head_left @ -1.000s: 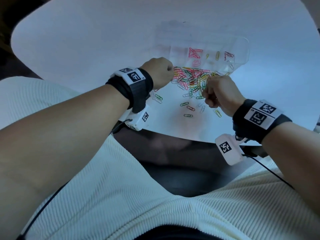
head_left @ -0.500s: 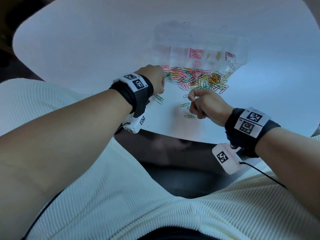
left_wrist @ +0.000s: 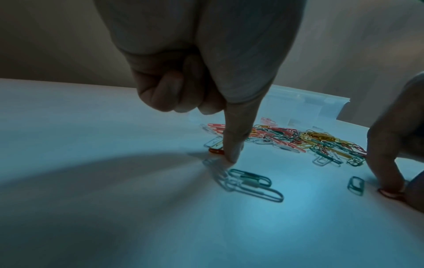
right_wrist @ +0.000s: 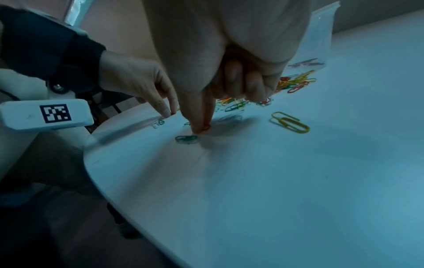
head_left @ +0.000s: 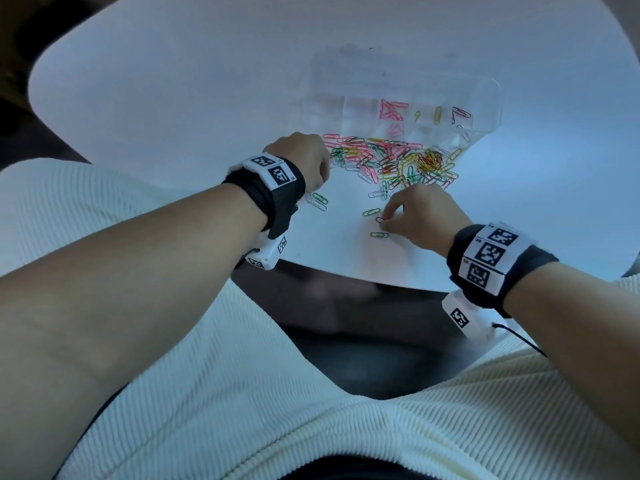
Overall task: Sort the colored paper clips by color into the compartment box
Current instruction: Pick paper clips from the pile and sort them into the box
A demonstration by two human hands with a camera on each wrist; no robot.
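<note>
The clear compartment box (head_left: 485, 98) lies at the far side of the table; pink, yellow and dark red clips sit in some of its cells. In front of it spreads the mixed pile of paper clips (head_left: 398, 161). My left hand (left_wrist: 229, 157) is at the pile's left edge, thumb and index tip down on a red clip (left_wrist: 215, 151), the other fingers curled. My right hand (right_wrist: 199, 128) is nearer the table's front edge, pinching a loose red clip (right_wrist: 205, 127) that lies on the table, also seen as the red clip (head_left: 380, 220).
Loose green clips (head_left: 371, 212) (head_left: 379, 234) lie beside my right fingertips, and a green and a pale clip (left_wrist: 250, 178) beside my left. A yellow clip (right_wrist: 290, 122) lies apart. The white table's front edge (head_left: 346, 271) runs close behind both wrists.
My right hand has come back from the pile toward the front edge and set its fingertips on a loose red clip. My left hand has drawn back slightly to the pile's left edge.
</note>
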